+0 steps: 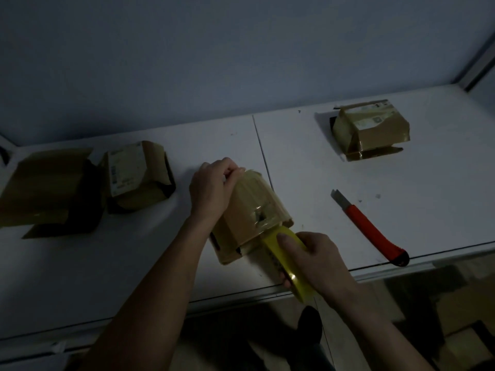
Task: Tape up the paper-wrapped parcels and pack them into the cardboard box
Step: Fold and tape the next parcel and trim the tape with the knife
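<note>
- Nearest me, my right hand point(318, 259) grips the yellow tape roll point(288, 263), fingers curled round it, at the bench's point(160, 277) front edge.
- The roll touches the near end of the parcel point(251, 212) at mid-bench.
- My left hand point(211, 187) holds the parcel's far end, fingers curled over it.
- A red knife point(371, 228) lies to the right, apart.
- At left stand an open cardboard box point(45, 188) and a second parcel point(136, 175).
- A third parcel point(371, 129) sits far right.
</note>
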